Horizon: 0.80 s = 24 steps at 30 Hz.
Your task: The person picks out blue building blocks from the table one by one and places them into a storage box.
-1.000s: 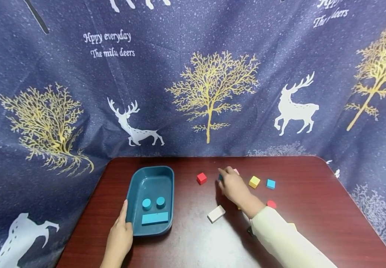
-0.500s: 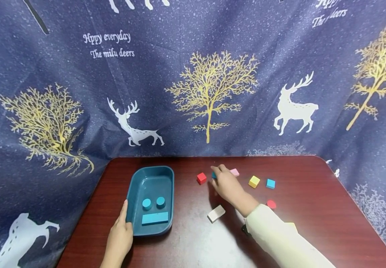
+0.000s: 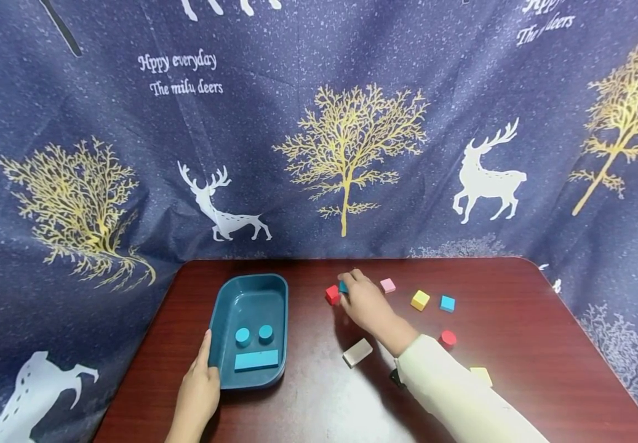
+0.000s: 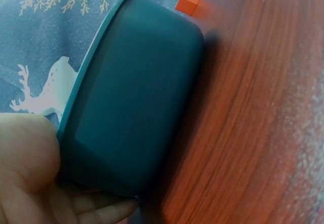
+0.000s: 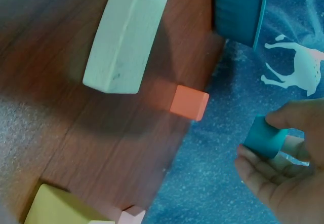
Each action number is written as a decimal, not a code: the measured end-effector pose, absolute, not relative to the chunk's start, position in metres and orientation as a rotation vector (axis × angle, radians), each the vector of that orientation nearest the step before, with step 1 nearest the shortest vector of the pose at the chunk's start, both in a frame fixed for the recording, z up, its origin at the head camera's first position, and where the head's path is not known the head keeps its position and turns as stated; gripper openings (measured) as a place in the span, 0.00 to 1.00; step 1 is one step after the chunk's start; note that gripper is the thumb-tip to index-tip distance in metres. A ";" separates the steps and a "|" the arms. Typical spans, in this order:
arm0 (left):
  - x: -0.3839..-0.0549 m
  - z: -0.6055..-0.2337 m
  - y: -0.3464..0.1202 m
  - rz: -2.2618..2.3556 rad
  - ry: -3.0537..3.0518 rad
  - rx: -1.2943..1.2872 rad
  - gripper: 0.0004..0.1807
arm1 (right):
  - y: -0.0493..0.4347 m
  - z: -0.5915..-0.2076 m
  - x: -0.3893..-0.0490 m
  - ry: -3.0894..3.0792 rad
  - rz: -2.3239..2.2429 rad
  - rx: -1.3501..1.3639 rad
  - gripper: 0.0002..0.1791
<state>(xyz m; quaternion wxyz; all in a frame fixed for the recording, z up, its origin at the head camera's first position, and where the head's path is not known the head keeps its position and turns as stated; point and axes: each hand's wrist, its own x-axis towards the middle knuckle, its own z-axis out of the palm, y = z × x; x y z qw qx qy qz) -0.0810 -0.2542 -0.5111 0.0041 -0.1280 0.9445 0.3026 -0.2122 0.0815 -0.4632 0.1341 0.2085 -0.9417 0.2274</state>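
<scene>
Between thumb and fingers, my right hand [image 3: 365, 304] pinches a small teal block [image 5: 265, 137], held just right of a red cube [image 3: 332, 295] in the head view. The right wrist view shows the block lifted apart from the orange-looking cube [image 5: 189, 103]. My left hand [image 3: 199, 387] holds the near left corner of a dark teal tray [image 3: 284, 320]. Its fingers [image 4: 109, 213] reach along the tray's outer side in the left wrist view. Inside the tray lie two teal cylinders [image 3: 266, 334] and a long teal block [image 3: 256, 361].
A white block [image 3: 357, 353] lies below the right hand. Pink [image 3: 387, 285], yellow [image 3: 421, 300] and blue [image 3: 448, 304] blocks sit rightward. A red cylinder [image 3: 447, 339], another yellow block [image 3: 481, 376] and a dark piece [image 3: 397, 378] lie near the right sleeve.
My right hand has moved left with the teal block toward the red cube, uncovering the pink block. The left hand and tray stay put.
</scene>
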 end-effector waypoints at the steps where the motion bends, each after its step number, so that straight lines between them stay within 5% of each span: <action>1: -0.081 -0.511 -0.254 0.950 2.962 -0.399 0.41 | 0.080 -0.462 -0.212 -2.727 0.664 0.608 0.23; 24: -0.082 -0.511 -0.257 0.959 2.927 -0.394 0.41 | 0.043 -0.457 -0.210 -2.702 0.657 0.780 0.21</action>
